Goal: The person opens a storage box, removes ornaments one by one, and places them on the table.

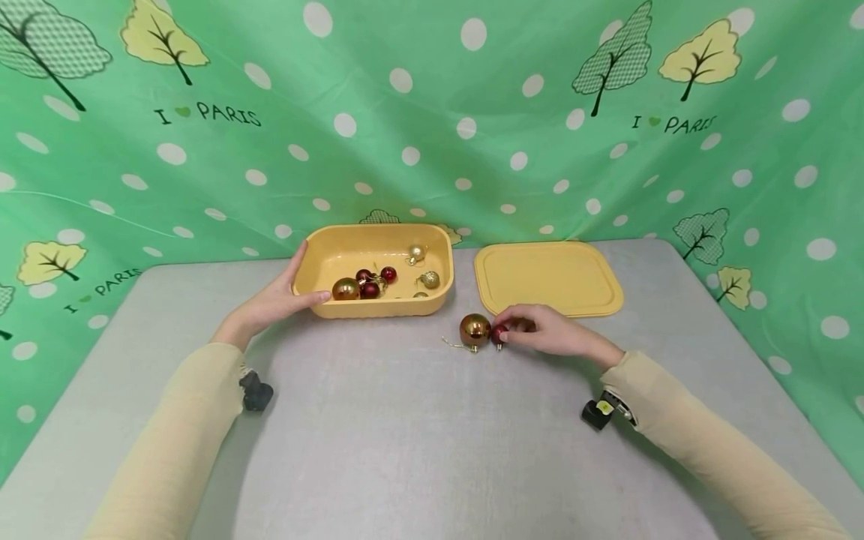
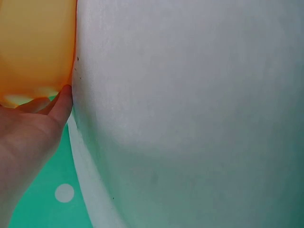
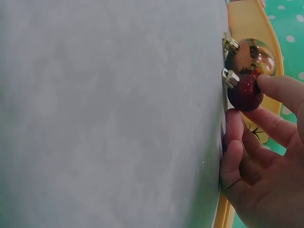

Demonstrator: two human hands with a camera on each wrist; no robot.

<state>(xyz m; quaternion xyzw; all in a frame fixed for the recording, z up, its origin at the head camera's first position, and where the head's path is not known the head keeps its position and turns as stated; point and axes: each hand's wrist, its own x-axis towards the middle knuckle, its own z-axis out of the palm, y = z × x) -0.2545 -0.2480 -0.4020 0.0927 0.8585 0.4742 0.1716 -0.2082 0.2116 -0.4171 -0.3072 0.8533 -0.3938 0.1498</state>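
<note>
My left hand (image 1: 280,294) grips the left end of a yellow box (image 1: 378,308), thumb over the front rim; the left wrist view shows the hand (image 2: 35,133) against its wall (image 2: 38,47). Inside lie a large gold ball (image 1: 346,289), several dark red balls (image 1: 369,290) and small gold ones (image 1: 430,280). My right hand (image 1: 550,331) pinches a glittery dark red ball (image 1: 498,334), beside a large gold ball (image 1: 475,329) on the table. In the right wrist view, thumb and fingers of the hand (image 3: 266,156) are at the red ball (image 3: 246,92), with the gold ball (image 3: 259,54) behind it.
A yellow lid (image 1: 550,279) lies flat to the right of the box, behind my right hand. The grey table (image 1: 391,435) ends at a green dotted curtain (image 1: 432,97) behind and at both sides. A gold string (image 1: 455,344) trails from the large gold ball.
</note>
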